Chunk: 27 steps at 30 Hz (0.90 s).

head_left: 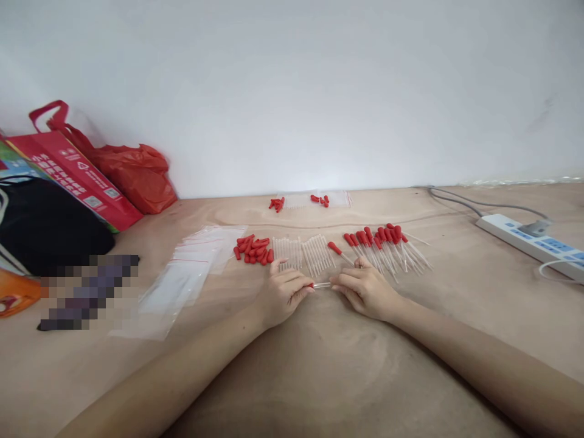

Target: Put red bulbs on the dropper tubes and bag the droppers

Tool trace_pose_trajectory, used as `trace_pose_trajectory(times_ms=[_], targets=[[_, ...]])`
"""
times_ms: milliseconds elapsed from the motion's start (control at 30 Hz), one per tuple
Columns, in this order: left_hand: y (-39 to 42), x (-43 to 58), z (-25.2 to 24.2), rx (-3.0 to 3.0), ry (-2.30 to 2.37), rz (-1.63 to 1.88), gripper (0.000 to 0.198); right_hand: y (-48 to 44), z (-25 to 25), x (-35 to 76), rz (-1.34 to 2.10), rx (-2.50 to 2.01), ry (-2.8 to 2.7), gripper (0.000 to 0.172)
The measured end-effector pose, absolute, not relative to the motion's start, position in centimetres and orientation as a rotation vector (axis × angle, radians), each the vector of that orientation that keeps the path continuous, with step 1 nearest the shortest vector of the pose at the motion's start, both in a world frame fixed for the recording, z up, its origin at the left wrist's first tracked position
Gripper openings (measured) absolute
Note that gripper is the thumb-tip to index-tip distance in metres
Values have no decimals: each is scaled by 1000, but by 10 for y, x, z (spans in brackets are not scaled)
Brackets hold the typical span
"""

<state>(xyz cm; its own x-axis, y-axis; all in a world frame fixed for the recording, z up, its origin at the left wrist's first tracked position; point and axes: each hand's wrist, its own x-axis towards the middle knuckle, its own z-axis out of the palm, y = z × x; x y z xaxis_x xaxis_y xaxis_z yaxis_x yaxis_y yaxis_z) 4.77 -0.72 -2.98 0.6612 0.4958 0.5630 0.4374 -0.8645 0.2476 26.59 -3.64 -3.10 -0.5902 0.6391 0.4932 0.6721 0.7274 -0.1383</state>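
Between my hands, low over the table, is a clear glass dropper tube (322,285). My left hand (285,292) pinches a red rubber bulb (311,285) at the tube's left end; most of the bulb is hidden by the fingers. The fingers of my right hand (365,289) are closed on the tube's other end. Just beyond my left hand lies a pile of red bulbs (253,248). Two rows of bare glass tubes (318,255) lie beside it. Past my right hand are several droppers with red bulbs fitted (383,243), and a single dropper (335,248) lies apart.
Clear zip bags (187,267) are spread at the left. Farther left stand a red paper bag (77,176), a red plastic bag (137,176) and a black bag (55,225). More bulbs (276,204) lie near the wall. A white power strip (533,243) with cables is at the right.
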Motion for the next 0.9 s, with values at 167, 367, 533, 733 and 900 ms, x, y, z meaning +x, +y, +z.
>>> trace_pose_trajectory(times_ms=[167,367,533,733,900], targets=[[-8,49,-29,2827,775,961,14,-37,-25,265,-207,-989,-2464,23],[-9,49,-29,2872,766,929,13,-38,-23,262,-226,-994,-2488,24],[-8,50,-29,2876,738,921,15,-39,-27,260,-199,-965,-2449,23],[-7,51,-30,2863,675,861,16,-38,-28,257,-183,-932,-2428,23],[-8,51,-29,2859,656,849,15,-39,-26,252,-157,-953,-2425,24]])
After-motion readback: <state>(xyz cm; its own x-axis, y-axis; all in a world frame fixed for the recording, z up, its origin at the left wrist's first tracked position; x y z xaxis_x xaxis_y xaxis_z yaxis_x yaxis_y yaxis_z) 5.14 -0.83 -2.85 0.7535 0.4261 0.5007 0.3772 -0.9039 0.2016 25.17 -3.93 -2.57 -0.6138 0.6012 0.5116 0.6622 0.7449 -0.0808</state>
